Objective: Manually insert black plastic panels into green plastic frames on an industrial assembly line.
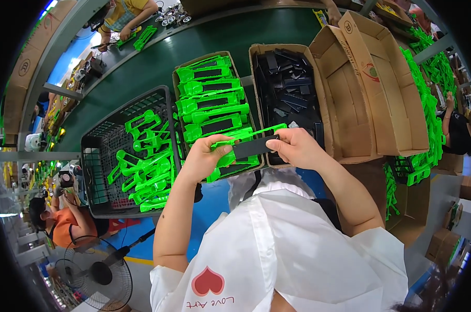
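In front of my chest, both hands hold a bright green plastic frame (269,129) with a flat black rectangular panel (251,148) against it. My left hand (207,155) grips the left end of the green frame, thumb bent on top. My right hand (299,147) pinches the panel's right end, the thumb on its face and the fingers behind. Whether the panel sits fully in the frame cannot be seen. Just beyond, a cardboard box (201,58) holds stacked green frames, several with black panels in them. Right of it, another carton (254,78) contains loose black panels (296,101).
A dark plastic crate (91,179) of loose green frames stands at left. Tall open cartons (352,101) lean at right, beside a heap of green parts (422,119). A green conveyor (152,62) runs behind. Co-workers (74,223) and a floor fan (101,272) are at left.
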`<state>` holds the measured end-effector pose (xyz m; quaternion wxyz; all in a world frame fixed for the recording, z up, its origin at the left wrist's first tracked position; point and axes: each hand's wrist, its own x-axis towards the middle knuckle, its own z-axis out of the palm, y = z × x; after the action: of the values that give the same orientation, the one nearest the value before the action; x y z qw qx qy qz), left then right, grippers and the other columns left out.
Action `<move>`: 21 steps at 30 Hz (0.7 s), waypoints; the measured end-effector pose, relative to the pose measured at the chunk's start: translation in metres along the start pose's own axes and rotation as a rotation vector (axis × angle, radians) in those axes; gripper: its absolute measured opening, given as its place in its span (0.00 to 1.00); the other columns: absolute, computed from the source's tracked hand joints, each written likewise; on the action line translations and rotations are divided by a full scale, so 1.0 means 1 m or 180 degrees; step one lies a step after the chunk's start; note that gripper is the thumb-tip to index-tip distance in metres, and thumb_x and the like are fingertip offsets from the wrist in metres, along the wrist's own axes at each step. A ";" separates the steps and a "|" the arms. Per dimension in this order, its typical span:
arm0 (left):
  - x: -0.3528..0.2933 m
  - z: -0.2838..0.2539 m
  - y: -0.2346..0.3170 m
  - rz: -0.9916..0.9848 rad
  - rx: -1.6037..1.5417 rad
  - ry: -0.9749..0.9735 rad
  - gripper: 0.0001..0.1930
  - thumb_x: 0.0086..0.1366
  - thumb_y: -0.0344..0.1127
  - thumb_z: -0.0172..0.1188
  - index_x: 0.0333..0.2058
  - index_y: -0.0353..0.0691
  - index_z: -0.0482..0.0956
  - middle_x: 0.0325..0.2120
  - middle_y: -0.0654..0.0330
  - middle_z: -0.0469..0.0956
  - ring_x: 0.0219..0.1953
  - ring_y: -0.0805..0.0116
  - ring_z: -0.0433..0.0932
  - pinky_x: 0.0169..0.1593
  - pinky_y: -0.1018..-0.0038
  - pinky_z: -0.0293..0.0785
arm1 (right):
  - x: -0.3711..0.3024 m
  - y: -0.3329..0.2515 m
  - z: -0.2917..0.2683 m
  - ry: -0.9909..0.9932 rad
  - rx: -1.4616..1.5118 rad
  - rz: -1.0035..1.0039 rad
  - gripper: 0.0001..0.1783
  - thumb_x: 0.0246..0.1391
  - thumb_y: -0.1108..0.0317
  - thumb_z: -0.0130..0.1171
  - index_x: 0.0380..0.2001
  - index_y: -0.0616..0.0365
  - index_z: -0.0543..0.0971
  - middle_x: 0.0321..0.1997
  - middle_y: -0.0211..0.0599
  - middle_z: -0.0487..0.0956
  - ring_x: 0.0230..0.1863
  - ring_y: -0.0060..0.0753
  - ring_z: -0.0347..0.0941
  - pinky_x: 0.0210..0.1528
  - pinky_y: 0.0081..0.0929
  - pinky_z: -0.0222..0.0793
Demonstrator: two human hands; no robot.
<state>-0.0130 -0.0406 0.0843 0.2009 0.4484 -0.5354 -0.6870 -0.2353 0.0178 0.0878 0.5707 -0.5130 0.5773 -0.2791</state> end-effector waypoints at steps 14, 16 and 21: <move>0.002 -0.008 -0.019 -0.0042 0.0179 0.0064 0.08 0.56 0.26 0.52 0.35 0.31 0.71 0.24 0.58 0.74 0.23 0.71 0.74 0.25 0.79 0.69 | 0.001 -0.001 0.005 0.0052 -0.0224 0.0185 0.15 0.48 0.62 0.50 0.17 0.64 0.70 0.09 0.34 0.67 0.11 0.24 0.62 0.17 0.25 0.58; 0.003 -0.009 -0.018 -0.0090 0.0048 0.0050 0.08 0.56 0.26 0.52 0.35 0.31 0.71 0.24 0.58 0.74 0.22 0.71 0.74 0.25 0.79 0.69 | -0.001 -0.006 0.002 0.0184 -0.0665 0.0094 0.16 0.48 0.61 0.50 0.17 0.64 0.70 0.10 0.36 0.68 0.11 0.26 0.64 0.17 0.25 0.59; 0.003 -0.006 -0.019 -0.0218 -0.0160 0.0089 0.07 0.55 0.26 0.52 0.33 0.30 0.72 0.24 0.58 0.74 0.22 0.71 0.74 0.24 0.79 0.69 | 0.003 -0.006 0.006 0.0331 -0.0927 0.0024 0.17 0.48 0.59 0.50 0.18 0.65 0.71 0.14 0.44 0.70 0.17 0.39 0.68 0.22 0.31 0.62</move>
<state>-0.0061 -0.0395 0.0659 0.1960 0.4709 -0.4993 -0.7004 -0.2274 0.0147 0.0906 0.4605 -0.5730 0.6424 -0.2165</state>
